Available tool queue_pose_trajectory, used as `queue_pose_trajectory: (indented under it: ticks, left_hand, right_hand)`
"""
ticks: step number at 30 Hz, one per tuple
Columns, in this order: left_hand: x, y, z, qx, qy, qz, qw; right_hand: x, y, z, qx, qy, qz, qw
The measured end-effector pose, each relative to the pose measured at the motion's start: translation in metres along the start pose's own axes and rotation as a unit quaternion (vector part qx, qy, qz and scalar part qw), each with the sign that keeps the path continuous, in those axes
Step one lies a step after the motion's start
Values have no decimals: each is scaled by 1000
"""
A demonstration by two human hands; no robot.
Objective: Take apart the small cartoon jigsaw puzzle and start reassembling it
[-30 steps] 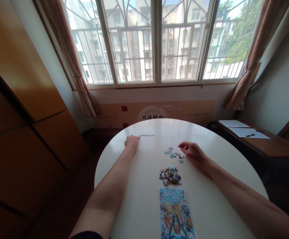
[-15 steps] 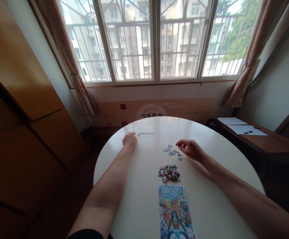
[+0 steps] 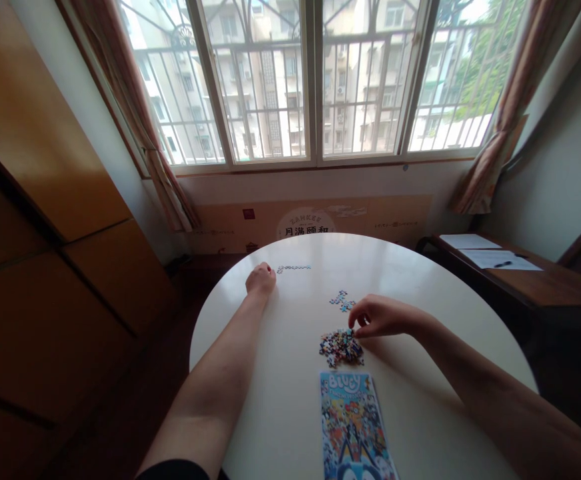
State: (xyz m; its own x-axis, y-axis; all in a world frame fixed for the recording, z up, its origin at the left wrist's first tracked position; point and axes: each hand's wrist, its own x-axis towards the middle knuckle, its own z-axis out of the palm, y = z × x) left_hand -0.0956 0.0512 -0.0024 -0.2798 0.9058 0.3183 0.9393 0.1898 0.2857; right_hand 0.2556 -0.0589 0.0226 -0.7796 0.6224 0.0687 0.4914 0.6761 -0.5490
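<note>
My left hand [image 3: 261, 278] rests on the far left of the white round table [image 3: 290, 400], its fingers curled closed. Whatever those fingers hold, if anything, is hidden. Just right of it lies a short row of joined jigsaw pieces [image 3: 295, 268]. My right hand [image 3: 380, 316] reaches down at the upper right edge of a pile of jigsaw pieces [image 3: 339, 349], thumb and forefinger bent and a little apart. No piece shows between them. Behind that hand, several loose jigsaw pieces [image 3: 341, 300] lie scattered, partly covered by its fingers.
A colourful puzzle picture sheet [image 3: 353, 420] marked "Bluey" lies near the front of the table. To the right, a brown wooden bench [image 3: 535, 287] holds papers [image 3: 498, 260] and a dark pen. Beyond the table stands a printed cardboard panel [image 3: 380, 217] under the window.
My right hand has moved nearer to me, from beside the scattered pieces to the pile's edge. My left hand stays in place, its fingers curled in more.
</note>
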Motion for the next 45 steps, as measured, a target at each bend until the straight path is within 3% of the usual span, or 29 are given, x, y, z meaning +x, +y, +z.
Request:
queue_pose_trajectory:
  ticks: [14,21,24,27,32,40,45]
  left_hand:
    - [0,-1,1,-10,1,-4,1000]
    - [0,-1,1,-11,8,6,1000]
    - [0,-1,2,-11,11,10,1000]
    - [0,0,1,-10,13,14,1000]
    - [-1,1,0,-11,21,32,999]
    - [-5,7,-1,-23,60,76,995]
    - [-5,7,1,-37,63,109,991]
  right_hand:
    - [2,8,3,-50,10,19,999]
    - [9,12,8,-98,135,46,985]
    - [14,10,17,-124,191,67,971]
    - [20,5,31,-137,209,72,966]
    - [25,-2,42,-124,177,37,976]
    - [7,10,10,-74,74,8,994]
    - [3,5,5,-57,12,9,998]
